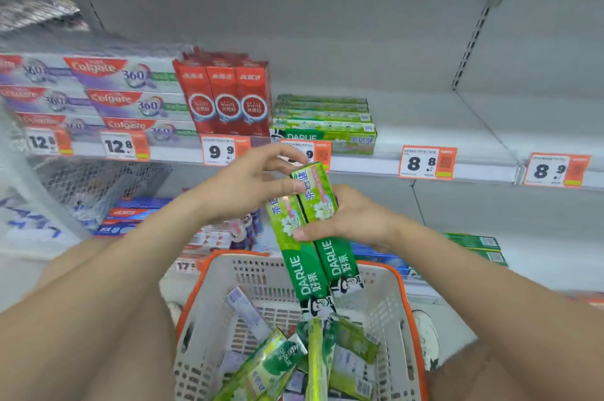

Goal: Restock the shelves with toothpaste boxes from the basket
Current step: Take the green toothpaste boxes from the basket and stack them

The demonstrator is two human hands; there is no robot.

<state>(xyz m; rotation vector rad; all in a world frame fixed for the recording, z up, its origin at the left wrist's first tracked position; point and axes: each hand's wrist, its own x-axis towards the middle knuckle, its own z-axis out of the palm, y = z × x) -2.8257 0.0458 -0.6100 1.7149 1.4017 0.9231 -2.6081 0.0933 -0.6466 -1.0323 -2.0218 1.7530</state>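
- Two green toothpaste boxes [313, 237] were held side by side, tilted, in the air above the basket [400, 289] and below the shelf [441, 126]
- The right hand [356, 221] grasped them from the right, thumb laid across their fronts; the left hand [242, 185] pinched the upper end of the pair between finger and thumb
- The step in hand looked like squaring up a lifted pair before shelving; neither box had reached the shelf yet
- More loose boxes [281, 361] lay jumbled in the basket, so the restock seemed far from done
- The next move likely called for turning the pair flat and setting it on or beside the green stack [323, 129], which sat just right of the red boxes [225, 100], with bare shelf further right
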